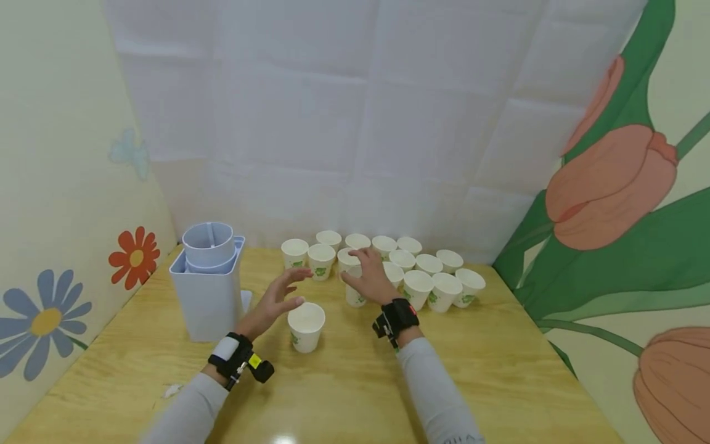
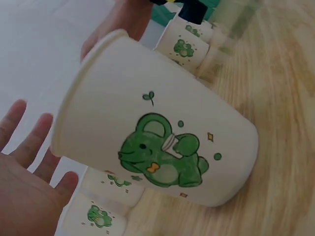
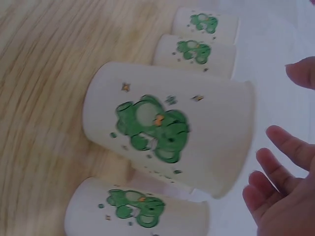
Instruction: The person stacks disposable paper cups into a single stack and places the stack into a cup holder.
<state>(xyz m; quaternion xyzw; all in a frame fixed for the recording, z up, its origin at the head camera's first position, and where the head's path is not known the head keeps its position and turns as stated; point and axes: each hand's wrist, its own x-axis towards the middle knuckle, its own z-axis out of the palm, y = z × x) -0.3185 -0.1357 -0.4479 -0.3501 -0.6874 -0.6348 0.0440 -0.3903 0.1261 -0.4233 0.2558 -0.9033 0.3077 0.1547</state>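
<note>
Just behind and left of a white paper cup (image 1: 306, 330), which stands upright alone near the middle of the table, my left hand (image 1: 275, 300) hovers with fingers spread. A green cartoon animal is printed on this paper cup (image 2: 157, 123) in the left wrist view. My right hand (image 1: 370, 277) reaches over another paper cup (image 1: 355, 297) at the front of the group, thumb and fingers apart. In the right wrist view, that hand's fingers (image 3: 288, 147) spread beyond the rim of a printed paper cup (image 3: 167, 128). Neither hand holds anything.
Several more paper cups (image 1: 417, 285) stand upright in loose rows at the back and right. On the left is a pale blue square bin (image 1: 208, 308) with round containers (image 1: 208, 246) nested in its top. A white scrap (image 1: 172, 390) lies at the front left.
</note>
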